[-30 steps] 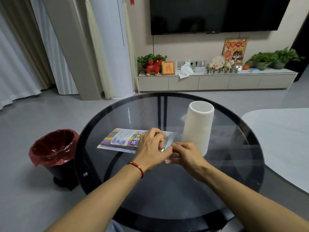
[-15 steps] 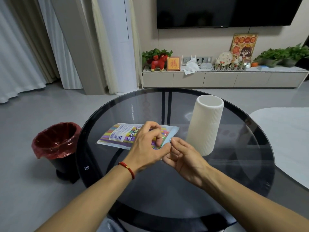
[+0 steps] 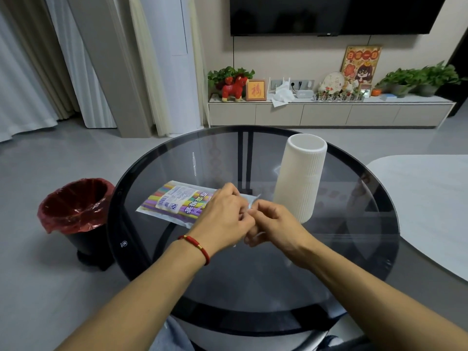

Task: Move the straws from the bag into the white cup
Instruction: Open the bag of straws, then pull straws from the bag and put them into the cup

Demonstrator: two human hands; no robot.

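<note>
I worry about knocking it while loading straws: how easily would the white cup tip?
The white cup is tall and narrow for its base, so a sideways nudge near the rim would probably tip it. It stands on smooth glass table, so it may slide first.

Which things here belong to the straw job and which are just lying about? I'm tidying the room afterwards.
Part of the job:
- bag of straws, flat on the glass table
- white cup, upright beside it
- left hand and right hand, both pinching the bag's end

Just about:
- red-lined bin on the floor
- red horse toy, plants and framed pictures on the cabinet
</note>
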